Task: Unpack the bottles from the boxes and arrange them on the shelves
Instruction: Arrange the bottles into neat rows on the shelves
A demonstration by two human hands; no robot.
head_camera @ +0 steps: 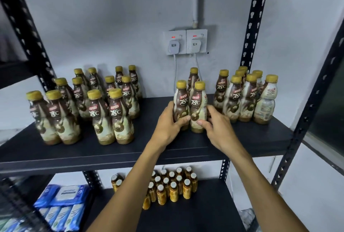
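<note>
Two coffee bottles with gold caps stand side by side on the black shelf [130,149] in the middle. My left hand [169,121] grips the left bottle [181,99] low on its body. My right hand [216,125] grips the right bottle [198,101] from the right side. A third bottle [193,77] stands just behind them. Several more of the same bottles stand in a group at the left [104,112] and another group at the right [247,97]. No box is in view.
Two wall sockets with white plugs [185,42] and hanging cables sit behind the middle bottles. Black slotted uprights [253,26] frame the shelf. On the lower shelf stand several small amber bottles [171,187] and blue wipe packs [63,202].
</note>
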